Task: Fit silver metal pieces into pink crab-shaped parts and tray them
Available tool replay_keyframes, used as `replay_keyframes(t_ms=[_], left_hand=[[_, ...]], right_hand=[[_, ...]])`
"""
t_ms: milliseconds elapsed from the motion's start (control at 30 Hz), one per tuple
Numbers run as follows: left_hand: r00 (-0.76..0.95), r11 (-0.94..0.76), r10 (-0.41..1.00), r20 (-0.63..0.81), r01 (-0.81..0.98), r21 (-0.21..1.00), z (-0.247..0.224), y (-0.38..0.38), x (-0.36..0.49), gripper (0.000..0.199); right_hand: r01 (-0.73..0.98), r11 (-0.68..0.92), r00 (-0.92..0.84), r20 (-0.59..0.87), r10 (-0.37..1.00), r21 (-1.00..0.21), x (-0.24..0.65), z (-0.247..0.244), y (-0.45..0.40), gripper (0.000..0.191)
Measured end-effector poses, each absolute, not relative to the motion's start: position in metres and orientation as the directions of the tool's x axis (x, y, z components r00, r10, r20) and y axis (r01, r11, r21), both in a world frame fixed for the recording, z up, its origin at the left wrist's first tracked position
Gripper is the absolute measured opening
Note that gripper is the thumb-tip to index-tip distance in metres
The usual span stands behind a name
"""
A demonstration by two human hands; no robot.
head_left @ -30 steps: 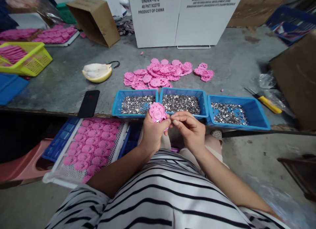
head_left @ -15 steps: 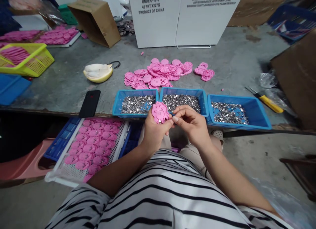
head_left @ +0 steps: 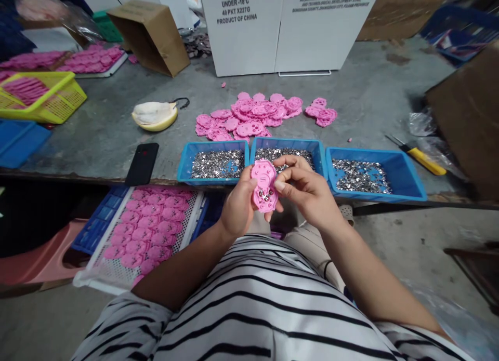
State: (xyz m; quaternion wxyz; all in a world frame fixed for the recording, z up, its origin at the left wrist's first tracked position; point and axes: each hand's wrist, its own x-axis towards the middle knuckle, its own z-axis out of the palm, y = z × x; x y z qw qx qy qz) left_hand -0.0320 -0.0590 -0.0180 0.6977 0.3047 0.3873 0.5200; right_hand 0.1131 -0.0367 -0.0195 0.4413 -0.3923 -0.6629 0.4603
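A pink plastic piece [head_left: 263, 175], rounded and scalloped at the edge, is gripped by my left hand [head_left: 238, 205] above the table's front edge. Small shiny metal pieces [head_left: 266, 195] sit on its lower half. My right hand [head_left: 306, 192] is closed, thumb and index fingertips together at the piece's right edge; whatever they pinch is too small or hidden. Just beyond my hands stand a left blue bin [head_left: 180, 166], a middle blue bin [head_left: 288, 142] and a right blue bin [head_left: 405, 174], all holding small metal parts.
Loose pink pieces [head_left: 249, 114] are heaped behind the bins. A black phone [head_left: 142, 163], a cut fruit rind [head_left: 156, 123] and a yellow-handled screwdriver [head_left: 427, 162] lie on the table [head_left: 374, 106]. Below left, a white perforated tray [head_left: 97, 270] holds rows of pink pieces. A white carton [head_left: 249, 44] stands behind.
The pink piece has shifted slightly right and down and now shows its lower half with metal pieces. My left thumb has moved to its left edge; my right fingertips are now against its right edge.
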Motion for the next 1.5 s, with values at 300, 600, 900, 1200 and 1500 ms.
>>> replay_keyframes(t_ms=[300, 600, 900, 1200, 1500], left_hand=[[0.176, 0.295, 0.955, -0.239, -0.479, 0.827, -0.016, -0.063, -0.032, 0.048], [0.160, 0.243, 0.969, -0.188, -0.472, 0.847, -0.018, -0.066, -0.032, 0.053], [0.182, 0.206, 0.974, -0.133, -0.473, 0.857, -0.020, -0.066, -0.032, 0.056], [0.173, 0.169, 0.980, -0.095, -0.490, 0.855, -0.023, -0.063, -0.032, 0.059], [0.168, 0.166, 0.981, -0.095, -0.486, 0.858, -0.025, -0.062, -0.033, 0.059]], right_hand=[[0.193, 0.328, -0.316, 0.258, 0.913, -0.925, 0.114, -0.021, -0.039, 0.015], [0.099, 0.210, -0.287, 0.174, 0.942, -0.973, 0.110, -0.020, -0.048, 0.020], [0.091, 0.182, -0.256, 0.153, 0.954, -0.979, 0.108, -0.018, -0.050, 0.020], [0.109, 0.212, -0.230, 0.183, 0.956, -0.971, 0.106, -0.021, -0.049, 0.019], [0.083, 0.186, -0.223, 0.164, 0.961, -0.979, 0.104, -0.022, -0.047, 0.019]])
